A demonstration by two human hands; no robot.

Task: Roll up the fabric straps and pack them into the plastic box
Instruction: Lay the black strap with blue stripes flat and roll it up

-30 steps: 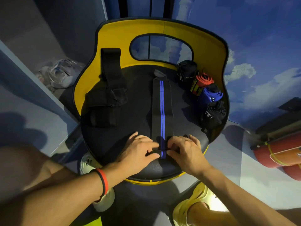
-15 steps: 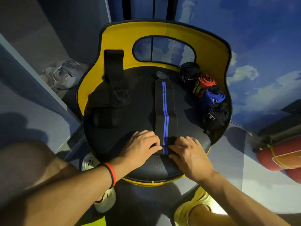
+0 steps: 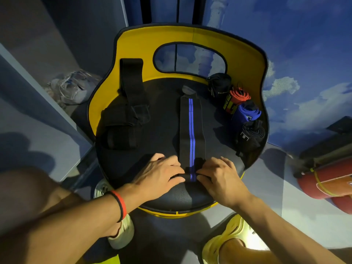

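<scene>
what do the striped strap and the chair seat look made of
Striped strap: probably woven elastic fabric, matte, lying limp, rolled at its near end. Chair seat: likely padded faux leather, soft sheen and fine grain near its front.

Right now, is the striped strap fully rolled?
No, most of the strap lies flat on the seat; left hand and right hand grip its rolled end.

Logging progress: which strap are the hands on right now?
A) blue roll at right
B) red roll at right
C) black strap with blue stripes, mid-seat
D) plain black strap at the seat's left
C: the left hand and right hand both pinch the rolled near end of the blue-striped strap lying along the middle of the seat.
</scene>
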